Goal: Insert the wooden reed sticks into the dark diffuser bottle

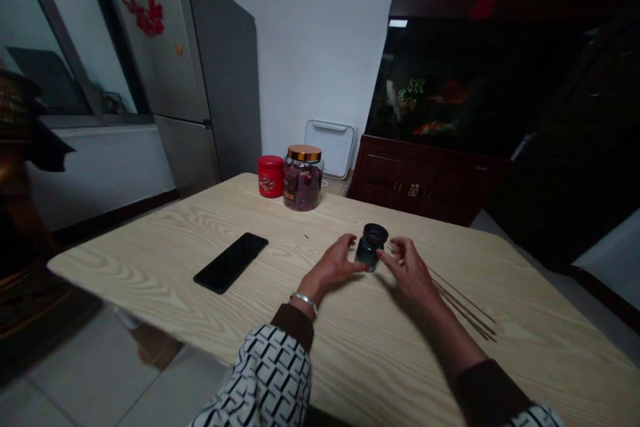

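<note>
A small dark glass jar (369,248) with a wide black rim stands on the wooden table, between my two hands. My left hand (334,263) curves round its left side, with the thumb at the lower front of the glass and the fingers bent toward its side. From the right, my right hand (407,267) reaches to the same jar, its thumb tip against the front and its other fingers curled beside it. Several thin brown sticks (465,310) lie on the table just right of my right wrist, partly hidden by the forearm.
A black phone (231,263) lies flat at the left of the table (150,247). Toward the back edge stand a red canister (271,177) and a clear jar (303,180) of dark dried contents with a copper-coloured lid. Beyond are a fridge (225,80) and a fish tank (450,80).
</note>
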### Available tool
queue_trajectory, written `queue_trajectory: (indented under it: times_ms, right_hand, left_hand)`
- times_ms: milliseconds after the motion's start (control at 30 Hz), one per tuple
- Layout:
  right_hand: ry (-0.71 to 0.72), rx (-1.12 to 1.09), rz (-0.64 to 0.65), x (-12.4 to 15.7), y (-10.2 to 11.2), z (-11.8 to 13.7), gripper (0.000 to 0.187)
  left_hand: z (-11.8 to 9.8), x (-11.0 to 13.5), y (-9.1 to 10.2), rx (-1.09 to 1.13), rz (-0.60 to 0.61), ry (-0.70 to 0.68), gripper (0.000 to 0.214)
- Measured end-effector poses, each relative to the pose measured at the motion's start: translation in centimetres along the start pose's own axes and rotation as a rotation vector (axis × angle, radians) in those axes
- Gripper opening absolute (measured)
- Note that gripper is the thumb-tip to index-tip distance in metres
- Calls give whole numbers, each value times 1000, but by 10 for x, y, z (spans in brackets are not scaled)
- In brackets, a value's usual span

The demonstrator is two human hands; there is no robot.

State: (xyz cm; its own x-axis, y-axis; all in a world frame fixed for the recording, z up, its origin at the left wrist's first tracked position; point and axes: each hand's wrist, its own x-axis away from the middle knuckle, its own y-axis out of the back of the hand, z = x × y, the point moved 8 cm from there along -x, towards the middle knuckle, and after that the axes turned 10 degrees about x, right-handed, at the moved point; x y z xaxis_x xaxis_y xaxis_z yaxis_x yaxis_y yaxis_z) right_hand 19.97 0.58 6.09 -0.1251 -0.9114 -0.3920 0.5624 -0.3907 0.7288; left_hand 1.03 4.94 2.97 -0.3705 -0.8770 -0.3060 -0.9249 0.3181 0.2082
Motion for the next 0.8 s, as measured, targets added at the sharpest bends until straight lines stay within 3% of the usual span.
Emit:
queue_trajectory:
  times_ms: [67,100,200,267,367,433,533,600,667,800]
  right_hand:
    - [-49,-46,92,7,3,-6,51]
    - [-71,-99,138,8,8,-6,55]
    - [-152,-383,282,4,29,14,67]
    - [-164,-611,416,-1,48,42,72]
    - [-37,-854,601,-9,85,96,77]
    - [70,-929,667,-14,113,127,79]
    - [199,-978,713,-18,150,162,81]
    - [244,-1000,738,-19,167,178,82]
    - [265,-1023,764,-16,171,184,83]
    - [273,-1085,844,-3,144,169,84]
  left_hand:
    - [-8,10,8,-101,-8,52,36]
    - [-15,13,10,-110,1,73,32]
    - [-54,15,11,117,86,107,53]
    - [-90,12,8,396,189,158,62]
    - [-162,6,0,692,456,117,69]
    - [-206,3,2,780,566,76,72]
    - [-251,-1,6,848,635,71,73]
    - [-266,-3,8,902,637,74,74]
    - [-268,-2,7,946,646,84,75]
    - [-233,12,-7,1010,726,130,76]
